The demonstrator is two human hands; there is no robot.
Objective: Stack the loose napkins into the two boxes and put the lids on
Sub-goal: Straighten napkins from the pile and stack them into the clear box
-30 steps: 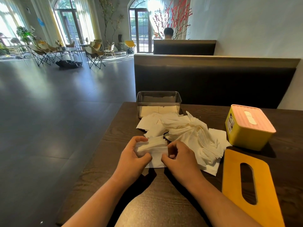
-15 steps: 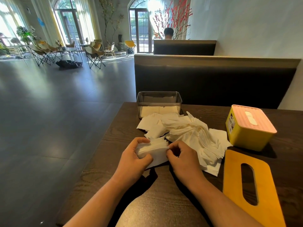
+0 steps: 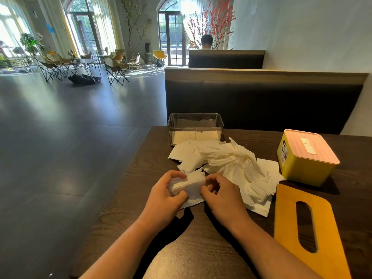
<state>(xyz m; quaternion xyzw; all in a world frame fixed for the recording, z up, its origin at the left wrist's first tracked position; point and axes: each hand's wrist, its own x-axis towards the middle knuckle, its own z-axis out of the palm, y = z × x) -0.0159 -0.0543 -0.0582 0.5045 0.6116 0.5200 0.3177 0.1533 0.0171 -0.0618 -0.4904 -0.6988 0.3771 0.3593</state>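
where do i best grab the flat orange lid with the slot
The flat orange slotted lid lies flush on the dark wooden table, so likely take its long left edge, coming from the left with the right hand once that frees the white napkin stack, and tip it up. Its oval slot also offers a finger hold from above.

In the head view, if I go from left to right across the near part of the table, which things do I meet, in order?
left hand → small stack of napkins, gripped at both ends → right hand → flat orange lid with a slot. The loose pile and the yellow box overlap these, so I leave them out.
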